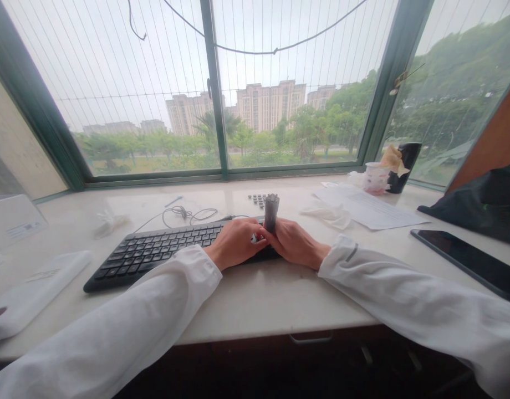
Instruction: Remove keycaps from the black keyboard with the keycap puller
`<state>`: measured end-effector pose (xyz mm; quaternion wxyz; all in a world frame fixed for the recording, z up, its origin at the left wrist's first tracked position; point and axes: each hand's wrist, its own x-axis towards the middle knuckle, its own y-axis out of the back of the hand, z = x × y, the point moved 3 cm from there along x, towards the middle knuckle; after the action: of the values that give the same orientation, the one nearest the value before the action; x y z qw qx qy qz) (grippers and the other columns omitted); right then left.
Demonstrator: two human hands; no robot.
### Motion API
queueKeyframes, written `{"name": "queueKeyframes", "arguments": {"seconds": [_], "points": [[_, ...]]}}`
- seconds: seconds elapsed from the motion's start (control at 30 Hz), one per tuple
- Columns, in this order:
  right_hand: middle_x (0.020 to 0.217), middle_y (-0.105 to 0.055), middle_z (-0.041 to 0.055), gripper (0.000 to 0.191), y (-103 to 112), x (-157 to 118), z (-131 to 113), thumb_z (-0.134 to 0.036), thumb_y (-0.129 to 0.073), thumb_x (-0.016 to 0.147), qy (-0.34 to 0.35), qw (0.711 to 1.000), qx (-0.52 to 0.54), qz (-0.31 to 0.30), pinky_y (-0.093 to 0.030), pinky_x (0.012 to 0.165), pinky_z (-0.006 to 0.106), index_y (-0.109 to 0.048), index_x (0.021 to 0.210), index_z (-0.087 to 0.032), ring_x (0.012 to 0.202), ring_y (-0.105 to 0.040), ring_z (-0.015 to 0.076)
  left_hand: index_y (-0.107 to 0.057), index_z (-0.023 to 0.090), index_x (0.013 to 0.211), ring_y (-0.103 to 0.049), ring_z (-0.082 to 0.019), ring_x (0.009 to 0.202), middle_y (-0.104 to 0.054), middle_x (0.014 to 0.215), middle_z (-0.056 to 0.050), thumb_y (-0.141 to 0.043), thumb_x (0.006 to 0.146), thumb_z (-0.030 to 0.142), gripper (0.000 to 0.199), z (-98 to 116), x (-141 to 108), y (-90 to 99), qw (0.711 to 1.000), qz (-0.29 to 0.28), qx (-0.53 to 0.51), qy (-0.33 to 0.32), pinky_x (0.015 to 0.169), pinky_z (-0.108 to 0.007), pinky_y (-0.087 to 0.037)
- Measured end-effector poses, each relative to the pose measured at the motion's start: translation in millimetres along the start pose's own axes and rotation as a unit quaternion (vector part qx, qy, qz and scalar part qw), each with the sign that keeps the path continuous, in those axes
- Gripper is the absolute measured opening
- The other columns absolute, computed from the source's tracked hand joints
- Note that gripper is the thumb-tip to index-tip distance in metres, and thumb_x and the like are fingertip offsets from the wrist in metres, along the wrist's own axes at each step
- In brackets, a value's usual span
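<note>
A black keyboard (155, 250) lies at a slant on the white desk, and both hands are over its right part, which they largely hide. My right hand (294, 239) is closed around a dark grey brush (271, 210), which stands upright with its ragged bristle end on top. Fingertips of my left hand (238, 241) are closed and meet the right hand's fingers. A small red and white bit shows between them, too hidden to name. Behind the hands, several loose dark keycaps (257, 199) lie in rows.
A cable (184, 212) coils behind the keyboard. Crumpled tissue (330, 215), a printed sheet (369, 208), a paper cup (376, 178), a black tumbler (404, 166) and a phone (467, 260) lie or stand to the right. On the left are a plastic bag (109, 223) and a white box (42, 288).
</note>
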<state>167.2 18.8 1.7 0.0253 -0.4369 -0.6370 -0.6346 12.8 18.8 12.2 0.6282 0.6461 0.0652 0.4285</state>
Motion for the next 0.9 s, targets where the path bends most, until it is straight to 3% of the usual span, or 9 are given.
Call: {"name": "queueKeyframes", "arguments": {"seconds": [0.27, 0.57, 0.7, 0.9], "points": [[0.091, -0.064, 0.0083, 0.019, -2.7, 0.3, 1.7, -0.031, -0.035, 0.1, 0.026, 1.0, 0.0, 0.015, -0.047, 0.071, 0.03, -0.049, 0.1, -0.018, 0.08, -0.062, 0.0195, -0.073, 0.025, 0.083, -0.062, -0.014, 0.073, -0.069, 0.085, 0.0, -0.062, 0.085, 0.031, 0.013, -3.2, 1.1, -3.2, 1.0, 0.004, -0.005, 0.01, 0.069, -0.024, -0.045], [0.09, -0.065, 0.0071, 0.017, 5.4, 3.7, 10.7, -0.029, -0.038, 0.099, 0.114, 0.992, 0.022, -0.051, -0.049, 0.075, 0.03, -0.05, 0.099, -0.018, 0.082, -0.063, 0.0189, -0.067, 0.019, 0.071, -0.063, -0.016, 0.075, -0.069, 0.081, -0.002, -0.062, 0.085, 0.037, 0.024, -10.5, 1.1, -6.9, 0.998, 0.014, -0.061, 0.02, 0.074, -0.026, -0.046], [0.089, -0.065, 0.0074, 0.018, 2.7, 3.4, 14.0, -0.031, -0.036, 0.1, 0.085, 0.995, 0.035, -0.048, -0.048, 0.075, 0.031, -0.049, 0.099, -0.018, 0.08, -0.063, 0.0194, -0.07, 0.019, 0.074, -0.062, -0.015, 0.075, -0.069, 0.081, -0.002, -0.062, 0.086, 0.04, 0.025, -10.2, 0.6, -7.2, 0.998, 0.014, -0.059, 0.024, 0.073, -0.026, -0.045], [0.083, -0.067, 0.0053, 0.024, -3.0, 6.2, 8.6, -0.037, -0.034, 0.1, -0.077, 0.996, 0.032, -0.037, -0.044, 0.066, 0.029, -0.048, 0.101, -0.019, 0.072, -0.064, 0.0197, -0.075, 0.027, 0.091, -0.062, -0.014, 0.074, -0.07, 0.084, 0.001, -0.063, 0.086, 0.036, 0.015, -7.8, 0.8, -6.4, 0.999, 0.011, -0.047, 0.017, 0.071, -0.024, -0.043]]}}
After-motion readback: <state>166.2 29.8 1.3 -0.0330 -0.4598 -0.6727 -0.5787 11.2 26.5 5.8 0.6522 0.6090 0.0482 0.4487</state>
